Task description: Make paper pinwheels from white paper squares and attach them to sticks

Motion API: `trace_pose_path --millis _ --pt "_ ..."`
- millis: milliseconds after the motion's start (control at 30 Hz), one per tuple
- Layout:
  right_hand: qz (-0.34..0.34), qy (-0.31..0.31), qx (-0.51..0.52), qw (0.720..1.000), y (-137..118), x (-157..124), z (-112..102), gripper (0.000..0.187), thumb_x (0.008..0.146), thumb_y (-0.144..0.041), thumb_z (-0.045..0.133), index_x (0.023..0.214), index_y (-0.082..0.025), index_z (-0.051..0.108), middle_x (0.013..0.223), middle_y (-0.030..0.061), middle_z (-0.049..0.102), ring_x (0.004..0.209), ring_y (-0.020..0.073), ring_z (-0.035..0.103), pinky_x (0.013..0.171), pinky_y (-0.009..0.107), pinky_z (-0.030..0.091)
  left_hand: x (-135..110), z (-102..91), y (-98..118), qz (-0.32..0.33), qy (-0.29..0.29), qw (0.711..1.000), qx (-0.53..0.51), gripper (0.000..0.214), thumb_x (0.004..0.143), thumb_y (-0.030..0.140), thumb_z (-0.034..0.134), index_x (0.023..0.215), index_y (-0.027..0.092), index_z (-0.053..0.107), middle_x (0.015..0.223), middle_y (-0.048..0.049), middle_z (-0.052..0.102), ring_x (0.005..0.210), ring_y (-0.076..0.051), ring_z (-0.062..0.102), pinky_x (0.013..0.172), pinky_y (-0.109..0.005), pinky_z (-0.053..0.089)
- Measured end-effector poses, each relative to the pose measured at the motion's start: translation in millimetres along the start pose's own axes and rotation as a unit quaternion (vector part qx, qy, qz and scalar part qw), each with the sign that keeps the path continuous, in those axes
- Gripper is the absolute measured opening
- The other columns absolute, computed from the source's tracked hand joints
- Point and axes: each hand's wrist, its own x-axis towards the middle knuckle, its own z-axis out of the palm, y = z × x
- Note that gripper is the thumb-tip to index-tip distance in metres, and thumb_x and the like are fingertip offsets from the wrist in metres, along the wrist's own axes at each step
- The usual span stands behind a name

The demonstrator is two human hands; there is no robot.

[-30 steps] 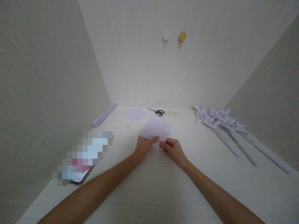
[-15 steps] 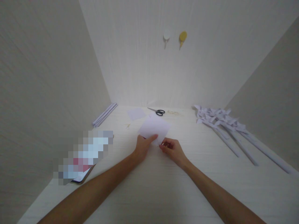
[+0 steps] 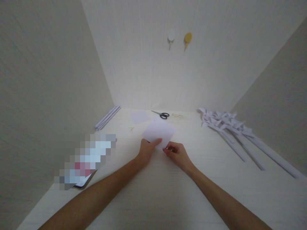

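Observation:
A square sheet of white paper (image 3: 158,130) is held at a slant above the table, with short marks or slits near its far and near corners. My left hand (image 3: 146,151) grips its lower left edge, thumb on top and fingers underneath. At the near corner, my right hand (image 3: 176,154) has thumb and forefinger pinched together against the paper. A small dark tip shows at those fingertips, too small to name. Just beyond the sheet lie scissors (image 3: 163,115) with black handles. Another square of white paper (image 3: 139,117) rests flat to their left.
White paper pinwheels (image 3: 223,119) on paper sticks are heaped at right. Rolled paper sticks (image 3: 107,118) lie by the left wall. A blurred phone (image 3: 82,182) leans at left. Thin yellowish sticks (image 3: 177,115) lie near the back wall, which bears two hooks (image 3: 188,37).

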Motion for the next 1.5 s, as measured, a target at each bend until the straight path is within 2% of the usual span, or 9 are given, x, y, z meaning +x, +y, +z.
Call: trace_pose_path --millis 200,300,400,700,1033,1167,1267,1367,1500 --pt "0.023 0.006 0.009 1.0 -7 -1 0 0.014 0.065 -0.03 0.054 0.066 -0.016 0.053 0.047 -0.0045 0.046 0.042 0.0073 0.039 0.041 0.019 0.029 -2 2.7 6 -0.011 0.003 1.0 -0.005 0.035 0.048 0.028 0.068 0.078 0.01 0.062 0.079 -0.0072 0.065 0.067 -0.017 0.058 0.064 -0.03 0.045" --pt "0.033 0.022 -0.003 0.999 -6 -1 1 0.018 0.065 -0.033 0.055 0.061 -0.016 0.052 0.046 -0.0042 0.045 0.041 0.0072 0.038 0.039 0.019 0.028 -5 3.9 10 0.001 -0.022 1.0 -0.006 0.032 0.049 0.027 0.067 0.077 0.011 0.063 0.079 -0.0071 0.065 0.069 -0.017 0.058 0.065 -0.029 0.046" --pt "0.037 0.04 -0.015 0.998 -3 0 2 0.022 0.063 -0.034 0.057 0.054 -0.016 0.049 0.044 -0.0043 0.043 0.04 0.0069 0.036 0.038 0.019 0.026 -7 4.3 12 -0.004 -0.022 1.0 0.012 0.03 0.05 0.026 0.067 0.076 0.011 0.062 0.08 -0.0071 0.065 0.069 -0.017 0.058 0.064 -0.028 0.046" --pt "0.043 0.047 -0.015 0.998 -2 0 2 0.016 0.061 -0.029 0.058 0.057 -0.015 0.054 0.051 -0.0007 0.051 0.047 0.0093 0.043 0.043 0.021 0.033 -6 5.2 9 -0.003 -0.036 0.999 0.005 0.032 0.052 0.025 0.066 0.08 0.012 0.062 0.084 -0.0077 0.065 0.073 -0.019 0.059 0.068 -0.031 0.046" --pt "0.037 0.052 -0.005 0.998 -3 0 4 0.02 0.062 -0.032 0.057 0.054 -0.017 0.047 0.048 -0.0038 0.046 0.042 0.0072 0.039 0.04 0.02 0.03 -5 4.2 10 -0.016 -0.025 0.999 0.017 0.028 0.052 0.027 0.066 0.075 0.011 0.062 0.082 -0.0073 0.065 0.07 -0.018 0.059 0.063 -0.028 0.047" --pt "0.051 0.027 -0.02 0.998 -1 1 3 0.025 0.058 -0.038 0.061 0.056 -0.015 0.05 0.049 -0.0032 0.048 0.039 0.0061 0.037 0.037 0.019 0.027 -6 5.4 11 -0.03 -0.028 0.999 0.006 0.028 0.051 0.026 0.066 0.074 0.011 0.062 0.081 -0.0078 0.065 0.068 -0.018 0.059 0.063 -0.03 0.047" --pt "0.046 0.012 -0.054 0.997 2 1 2 0.026 0.06 -0.039 0.059 0.053 -0.014 0.053 0.045 -0.0024 0.047 0.038 0.006 0.035 0.036 0.019 0.024 -7 5.6 10 -0.024 -0.057 0.998 -0.013 0.032 0.051 0.025 0.067 0.079 0.012 0.062 0.082 -0.0073 0.065 0.071 -0.018 0.059 0.067 -0.031 0.046" --pt "0.026 0.009 -0.063 0.998 6 2 1 0.025 0.063 -0.038 0.056 0.056 -0.014 0.057 0.047 -0.001 0.05 0.041 0.0074 0.037 0.04 0.021 0.028 -6 4.3 7 -0.019 -0.071 0.997 -0.017 0.033 0.051 0.026 0.067 0.079 0.011 0.062 0.084 -0.0084 0.064 0.074 -0.019 0.058 0.069 -0.031 0.046" --pt "0.02 0.021 -0.058 0.998 9 3 1 0.023 0.064 -0.036 0.056 0.062 -0.014 0.059 0.054 0.0003 0.053 0.047 0.0097 0.043 0.045 0.022 0.033 0 1.7 2 -0.026 -0.053 0.998 -0.033 0.031 0.053 0.029 0.065 0.078 0.009 0.061 0.072 -0.008 0.064 0.065 -0.017 0.058 0.065 -0.03 0.045"
